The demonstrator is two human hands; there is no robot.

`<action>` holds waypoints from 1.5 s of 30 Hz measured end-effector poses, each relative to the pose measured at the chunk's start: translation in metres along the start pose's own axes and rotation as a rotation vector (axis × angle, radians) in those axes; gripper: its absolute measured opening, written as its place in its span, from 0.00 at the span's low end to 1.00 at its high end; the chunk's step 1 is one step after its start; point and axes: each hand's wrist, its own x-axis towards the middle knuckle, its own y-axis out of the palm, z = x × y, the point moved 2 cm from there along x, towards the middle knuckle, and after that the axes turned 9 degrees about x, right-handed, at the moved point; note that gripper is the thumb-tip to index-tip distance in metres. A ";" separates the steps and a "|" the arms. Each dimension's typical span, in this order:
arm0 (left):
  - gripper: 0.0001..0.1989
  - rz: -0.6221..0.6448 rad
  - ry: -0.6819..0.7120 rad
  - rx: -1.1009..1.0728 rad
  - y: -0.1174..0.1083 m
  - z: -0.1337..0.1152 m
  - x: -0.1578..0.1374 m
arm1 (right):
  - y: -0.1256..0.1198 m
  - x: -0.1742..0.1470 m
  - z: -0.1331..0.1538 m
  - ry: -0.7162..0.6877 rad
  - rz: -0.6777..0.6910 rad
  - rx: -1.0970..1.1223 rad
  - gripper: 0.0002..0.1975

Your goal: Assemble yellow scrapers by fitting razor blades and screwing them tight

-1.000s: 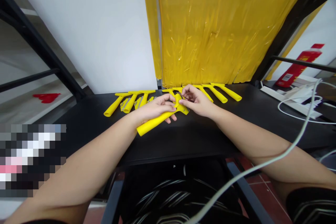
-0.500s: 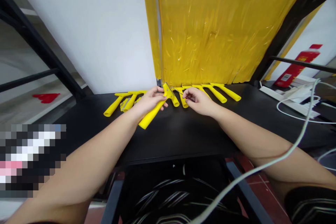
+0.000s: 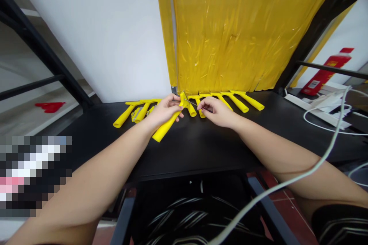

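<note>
Bright, even light; glare on yellow curtain (image 3: 244,26); wide-angle bending at edges; pixelated patch lower left

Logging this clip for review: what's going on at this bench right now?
A person works at a black table. Their left hand grips a yellow T-shaped handle, raised at the head end. Their right hand pinches a thin metal piece that meets the handle's head. More yellow handles lie in a row along the back edge, below a yellow plastic curtain. A white cable crosses the right forearm.
</note>
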 end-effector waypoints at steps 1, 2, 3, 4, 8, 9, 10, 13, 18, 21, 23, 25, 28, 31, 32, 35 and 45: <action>0.12 0.000 0.012 0.007 0.000 0.001 0.001 | 0.000 0.000 0.000 0.007 -0.001 0.010 0.09; 0.12 -0.001 0.028 0.020 0.000 0.002 0.001 | 0.001 0.000 -0.001 0.016 -0.001 0.026 0.08; 0.12 -0.004 0.047 0.040 0.000 0.003 0.002 | 0.001 0.000 -0.001 0.030 -0.002 0.052 0.08; 0.12 -0.009 0.067 0.067 -0.001 0.005 0.003 | 0.001 0.000 -0.002 0.050 -0.003 0.093 0.07; 0.10 -0.047 0.139 0.186 -0.002 0.008 0.005 | 0.003 0.003 -0.006 0.205 -0.049 0.359 0.07; 0.11 -0.057 0.151 0.202 -0.002 0.009 0.005 | 0.003 0.003 -0.007 0.251 -0.070 0.418 0.08; 0.11 -0.063 0.162 0.213 -0.002 0.010 0.005 | 0.003 0.003 -0.008 0.292 -0.087 0.463 0.08; 0.11 -0.071 0.189 0.232 -0.001 0.011 0.005 | 0.004 0.003 -0.008 0.354 -0.113 0.522 0.08; 0.11 -0.114 0.220 0.247 -0.003 0.015 0.008 | 0.006 0.002 -0.007 0.301 -0.134 0.416 0.13; 0.12 -0.136 0.225 0.248 -0.004 0.018 0.010 | 0.003 0.002 -0.011 0.343 -0.141 0.390 0.13; 0.12 -0.130 0.226 0.259 -0.003 0.020 0.010 | 0.000 0.002 -0.015 0.430 -0.120 0.425 0.11; 0.11 -0.117 0.224 0.269 -0.002 0.021 0.010 | -0.002 0.002 -0.017 0.508 -0.084 0.456 0.16; 0.11 -0.113 0.211 0.253 -0.001 0.021 0.010 | -0.002 0.001 -0.016 0.481 -0.049 0.472 0.19; 0.11 -0.139 0.206 0.227 -0.002 0.020 0.012 | -0.001 0.002 -0.013 0.355 -0.049 0.453 0.21; 0.11 -0.145 0.208 0.222 -0.002 0.019 0.012 | -0.001 0.002 -0.013 0.339 -0.059 0.427 0.22; 0.12 -0.139 0.214 0.214 -0.002 0.018 0.011 | -0.004 0.002 -0.015 0.375 -0.084 0.321 0.24; 0.13 -0.139 0.204 0.169 0.000 0.020 0.013 | -0.009 0.002 -0.006 0.249 -0.107 0.112 0.22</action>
